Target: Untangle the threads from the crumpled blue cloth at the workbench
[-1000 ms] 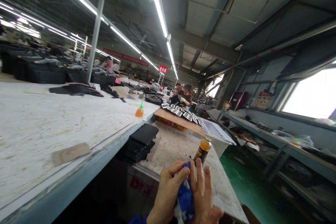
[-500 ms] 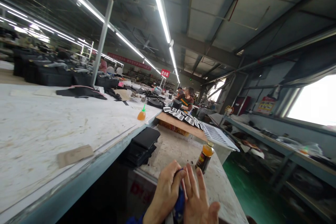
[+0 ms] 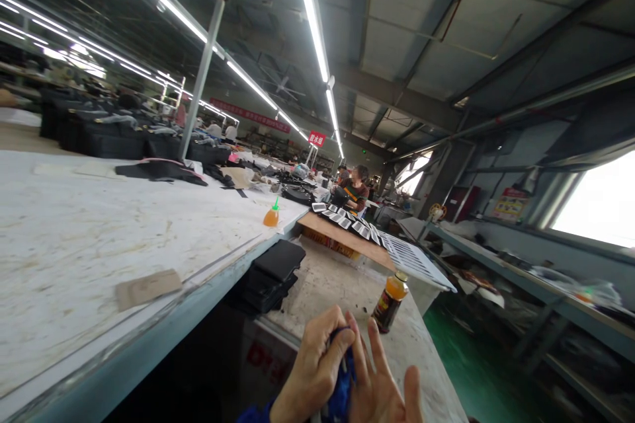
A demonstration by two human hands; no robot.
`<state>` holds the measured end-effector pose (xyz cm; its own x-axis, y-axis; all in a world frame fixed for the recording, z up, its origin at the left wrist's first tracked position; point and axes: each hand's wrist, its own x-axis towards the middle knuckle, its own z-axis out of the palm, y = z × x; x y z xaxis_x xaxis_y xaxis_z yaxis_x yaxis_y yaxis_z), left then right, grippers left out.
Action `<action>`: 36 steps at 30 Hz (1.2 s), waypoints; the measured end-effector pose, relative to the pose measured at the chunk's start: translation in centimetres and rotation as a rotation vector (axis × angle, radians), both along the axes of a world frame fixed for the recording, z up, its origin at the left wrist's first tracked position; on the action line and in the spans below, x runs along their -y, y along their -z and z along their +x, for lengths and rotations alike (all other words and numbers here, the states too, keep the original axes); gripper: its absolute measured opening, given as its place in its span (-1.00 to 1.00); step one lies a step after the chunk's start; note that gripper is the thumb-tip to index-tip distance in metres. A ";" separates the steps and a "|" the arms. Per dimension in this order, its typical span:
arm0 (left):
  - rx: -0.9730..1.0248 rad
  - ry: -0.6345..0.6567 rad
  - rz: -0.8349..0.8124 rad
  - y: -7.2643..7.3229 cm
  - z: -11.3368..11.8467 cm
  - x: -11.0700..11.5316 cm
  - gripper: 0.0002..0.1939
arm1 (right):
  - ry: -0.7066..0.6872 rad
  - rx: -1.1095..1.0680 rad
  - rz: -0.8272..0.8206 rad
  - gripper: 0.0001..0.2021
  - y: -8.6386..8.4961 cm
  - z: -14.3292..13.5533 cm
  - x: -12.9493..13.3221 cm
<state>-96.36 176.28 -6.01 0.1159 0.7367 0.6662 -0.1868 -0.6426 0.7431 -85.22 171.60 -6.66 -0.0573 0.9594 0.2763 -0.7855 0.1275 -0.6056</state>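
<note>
A blue cloth (image 3: pixel 342 390) in mid-use at the bottom of the frame

The cloth sits bunched just right of bottom centre, between the two palms. The left hand (image 3: pixel 307 367) grips it, thumb folded over, and presses it to the fingers of the right hand (image 3: pixel 380 386), which is palm up, splayed and grasping nothing visible. This looks like wiping under way: cloth and fingers are in contact, and the cloth is not yet put down. How much is wiped and how much is left cannot be judged, since no clear mark shows on the skin.

Just beyond the fingertips a bottle (image 3: pixel 390 303) with orange contents stands on the worn bench (image 3: pixel 330 277). Left of it, near centre, is a stack of black pieces (image 3: pixel 272 271), apart from both hands. On the white table (image 3: pixel 99 231) at left lie a tan card (image 3: pixel 149 289) and, farther up, a green-tipped squeeze bottle (image 3: pixel 271 215). A co-worker (image 3: pixel 357 193) bends over something dark beyond the bench.

Most of the cloth is hidden by the hands, and its lower end is cut off, as are both wrists. The fingers behind the left thumb are hard to separate. The space under the white table is too dark to read, and the far left background is blurred.
</note>
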 end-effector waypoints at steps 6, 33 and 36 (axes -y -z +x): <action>0.049 0.082 -0.027 -0.4 -0.5 0.2 -0.64 | -0.006 0.000 -0.022 -0.35 -0.3 0.1 0.1; 0.611 0.246 -0.528 -1.7 -0.8 -0.8 -0.60 | -0.111 -0.259 -0.009 -0.41 -1.5 1.9 1.1; 0.397 -0.002 -0.497 -1.6 -1.9 -1.3 -0.59 | -0.082 -0.279 -0.007 -0.38 -1.6 2.3 0.9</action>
